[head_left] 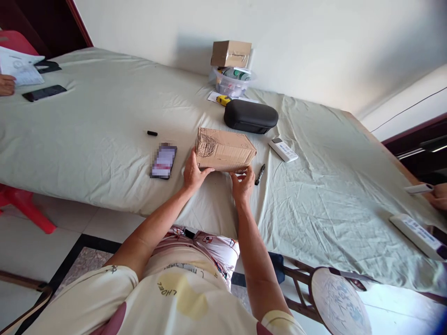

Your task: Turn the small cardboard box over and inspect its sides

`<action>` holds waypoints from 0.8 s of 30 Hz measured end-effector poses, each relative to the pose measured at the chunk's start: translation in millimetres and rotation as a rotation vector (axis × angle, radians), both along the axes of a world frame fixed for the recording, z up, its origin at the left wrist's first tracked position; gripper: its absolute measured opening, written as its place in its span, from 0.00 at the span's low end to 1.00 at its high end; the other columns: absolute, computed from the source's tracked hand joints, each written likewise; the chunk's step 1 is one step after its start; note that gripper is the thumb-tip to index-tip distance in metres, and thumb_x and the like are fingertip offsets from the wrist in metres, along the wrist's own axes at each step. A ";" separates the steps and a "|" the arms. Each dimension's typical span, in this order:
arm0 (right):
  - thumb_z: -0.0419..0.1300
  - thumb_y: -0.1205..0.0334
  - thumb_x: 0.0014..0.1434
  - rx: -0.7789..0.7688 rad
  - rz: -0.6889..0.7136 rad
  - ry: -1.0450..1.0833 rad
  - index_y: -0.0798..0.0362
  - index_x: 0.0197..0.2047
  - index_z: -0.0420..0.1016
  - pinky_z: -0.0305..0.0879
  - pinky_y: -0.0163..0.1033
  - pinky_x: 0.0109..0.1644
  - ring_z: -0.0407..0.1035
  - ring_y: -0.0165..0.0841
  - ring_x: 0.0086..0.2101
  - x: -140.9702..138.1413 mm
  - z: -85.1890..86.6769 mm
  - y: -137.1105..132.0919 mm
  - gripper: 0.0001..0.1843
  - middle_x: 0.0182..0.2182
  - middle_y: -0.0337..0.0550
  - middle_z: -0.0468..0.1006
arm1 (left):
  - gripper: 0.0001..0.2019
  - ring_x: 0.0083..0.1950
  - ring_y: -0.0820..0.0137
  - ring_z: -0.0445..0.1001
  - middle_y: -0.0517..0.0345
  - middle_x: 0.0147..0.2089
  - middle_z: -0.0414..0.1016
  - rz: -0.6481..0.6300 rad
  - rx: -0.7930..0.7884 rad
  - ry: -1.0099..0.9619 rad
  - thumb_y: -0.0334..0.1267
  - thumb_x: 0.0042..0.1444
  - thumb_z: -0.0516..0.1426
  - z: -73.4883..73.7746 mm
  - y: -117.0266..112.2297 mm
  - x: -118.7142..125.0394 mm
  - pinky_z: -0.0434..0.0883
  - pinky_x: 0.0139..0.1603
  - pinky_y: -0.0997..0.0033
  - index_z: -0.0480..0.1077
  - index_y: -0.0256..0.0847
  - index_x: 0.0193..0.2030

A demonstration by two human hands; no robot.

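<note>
Cardboard box (pixel 225 151): lying 12 o'clock, long axis running roughly 9-to-3.
Left hand (pixel 193 174): gripping 8 o'clock corner.
Right hand (pixel 243 184): gripping 4 o'clock corner.

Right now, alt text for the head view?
A person's left hand and right hand touch a scribbled-on cardboard box on a cloth-covered table; smartphone at left, black marker at right, black oblong case behind.

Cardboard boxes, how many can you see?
2. The left hand and right hand hold one cardboard box; another brown box is by the wall, near the clear tub. More could be hidden.
</note>
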State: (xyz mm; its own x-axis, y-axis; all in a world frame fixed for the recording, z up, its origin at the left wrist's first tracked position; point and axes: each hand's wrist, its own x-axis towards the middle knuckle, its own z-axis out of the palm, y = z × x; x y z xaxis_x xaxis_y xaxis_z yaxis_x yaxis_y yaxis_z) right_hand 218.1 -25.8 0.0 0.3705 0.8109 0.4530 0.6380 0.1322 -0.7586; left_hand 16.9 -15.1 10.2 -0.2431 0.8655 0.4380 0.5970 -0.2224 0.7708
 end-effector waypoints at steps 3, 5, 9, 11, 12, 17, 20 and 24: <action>0.64 0.51 0.60 0.051 0.003 0.037 0.49 0.67 0.64 0.71 0.41 0.45 0.71 0.30 0.32 0.8 8.6 -1.7 0.34 0.44 0.42 0.77 | 0.57 0.78 0.50 0.61 0.35 0.77 0.59 0.025 0.013 -0.039 0.49 0.53 0.74 0.8 1.3 -5.6 0.66 0.74 0.50 0.43 0.42 0.79; 0.63 0.51 0.61 0.100 -0.022 0.061 0.50 0.67 0.63 0.71 0.41 0.46 0.71 0.31 0.33 1.0 14.6 -3.5 0.33 0.40 0.40 0.78 | 0.55 0.76 0.49 0.64 0.34 0.76 0.60 0.034 0.027 -0.063 0.52 0.54 0.72 -0.3 2.6 -8.5 0.70 0.71 0.51 0.45 0.41 0.79; 0.60 0.47 0.64 0.239 -0.081 0.102 0.51 0.57 0.68 0.71 0.44 0.48 0.72 0.34 0.35 3.1 24.1 -9.1 0.23 0.34 0.39 0.76 | 0.43 0.66 0.52 0.74 0.36 0.67 0.71 0.064 0.078 -0.065 0.61 0.61 0.65 -3.6 4.0 -12.3 0.76 0.62 0.54 0.58 0.40 0.74; 0.58 0.45 0.65 0.307 -0.101 0.119 0.51 0.50 0.69 0.71 0.44 0.48 0.72 0.35 0.35 5.0 26.9 -12.6 0.19 0.34 0.40 0.75 | 0.36 0.59 0.56 0.78 0.39 0.61 0.76 0.080 0.125 -0.054 0.64 0.65 0.59 -3.9 3.4 -14.2 0.78 0.56 0.58 0.65 0.39 0.69; 0.58 0.44 0.65 0.338 -0.109 0.127 0.50 0.47 0.69 0.71 0.45 0.47 0.72 0.35 0.35 6.0 27.7 -14.4 0.19 0.35 0.41 0.75 | 0.35 0.56 0.58 0.79 0.40 0.57 0.78 0.083 0.154 -0.054 0.66 0.66 0.55 -3.7 2.7 -15.3 0.78 0.53 0.60 0.68 0.39 0.66; 0.50 0.41 0.68 0.362 -0.089 0.112 0.50 0.44 0.68 0.71 0.45 0.48 0.71 0.36 0.38 6.8 28.3 -18.7 0.20 0.38 0.44 0.73 | 0.33 0.49 0.62 0.80 0.46 0.48 0.79 0.079 0.247 -0.075 0.65 0.72 0.44 -3.3 2.3 -21.0 0.78 0.51 0.62 0.73 0.41 0.61; 0.48 0.42 0.69 0.298 -0.051 0.135 0.51 0.48 0.69 0.71 0.44 0.48 0.71 0.36 0.39 6.4 25.9 -14.2 0.22 0.40 0.46 0.74 | 0.28 0.54 0.60 0.79 0.45 0.51 0.79 0.070 0.213 -0.048 0.58 0.74 0.44 -7.9 7.5 -21.4 0.77 0.58 0.58 0.72 0.41 0.61; 0.51 0.44 0.65 0.099 -0.005 0.118 0.51 0.51 0.70 0.70 0.43 0.45 0.73 0.38 0.40 10.7 16.1 -2.8 0.22 0.40 0.47 0.76 | 0.22 0.60 0.54 0.77 0.39 0.56 0.78 0.049 0.004 0.030 0.47 0.70 0.53 -18.3 16.6 -19.2 0.77 0.61 0.52 0.68 0.36 0.64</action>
State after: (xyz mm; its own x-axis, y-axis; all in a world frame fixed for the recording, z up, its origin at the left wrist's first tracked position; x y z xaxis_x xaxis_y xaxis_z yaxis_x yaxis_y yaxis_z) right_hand 228.7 -28.6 16.2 0.4300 0.7626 0.4833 0.5457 0.2069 -0.8120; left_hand -2.3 1.6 -8.1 -0.2717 0.8514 0.4488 0.6297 -0.1954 0.7519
